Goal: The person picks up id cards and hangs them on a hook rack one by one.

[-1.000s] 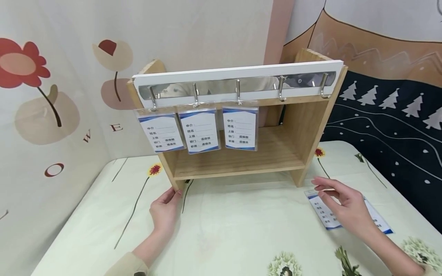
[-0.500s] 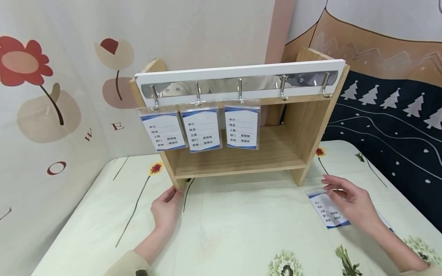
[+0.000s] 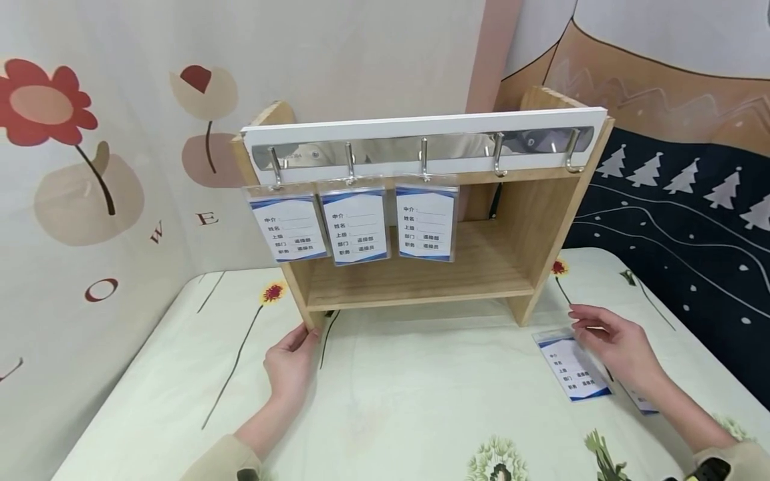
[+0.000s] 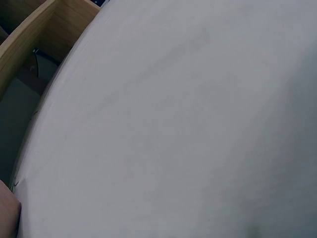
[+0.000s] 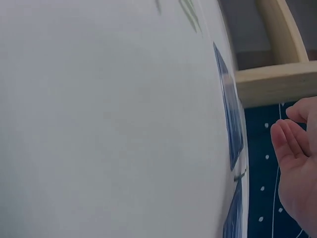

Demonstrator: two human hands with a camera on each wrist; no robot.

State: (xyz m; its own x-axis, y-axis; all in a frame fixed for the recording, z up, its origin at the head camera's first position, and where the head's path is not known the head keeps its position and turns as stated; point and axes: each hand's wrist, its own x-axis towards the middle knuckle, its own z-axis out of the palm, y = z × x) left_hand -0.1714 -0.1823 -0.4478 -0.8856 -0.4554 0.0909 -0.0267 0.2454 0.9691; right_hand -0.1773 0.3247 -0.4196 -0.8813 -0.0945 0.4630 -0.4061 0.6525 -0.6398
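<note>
In the head view a wooden desktop shelf (image 3: 421, 284) carries a white rail (image 3: 433, 125) with a row of metal hooks. Three plastic-sleeved badges (image 3: 291, 230) hang side by side from the rail's left hooks. My left hand (image 3: 291, 364) pinches the foot of the shelf's left side panel. Over at the right, my right hand (image 3: 619, 351) hovers above two more badges lying flat, fingers loosely bent. The nearer-left flat badge (image 3: 574, 367) shows most of its face; the other flat badge (image 3: 642, 401) is mostly hidden under the hand and wrist. In the right wrist view nothing shows between thumb and fingers.
The two right-hand hooks (image 3: 498, 157) bear nothing. A pale flower-printed cloth (image 3: 409, 401) covers the table. Behind stand a printed curtain (image 3: 361, 60) on the left and a dark tree-patterned hanging (image 3: 692, 254) on the right.
My right hand has moved a little to the right over the flat badges, uncovering more of the left one. My left hand keeps its hold on the shelf foot.
</note>
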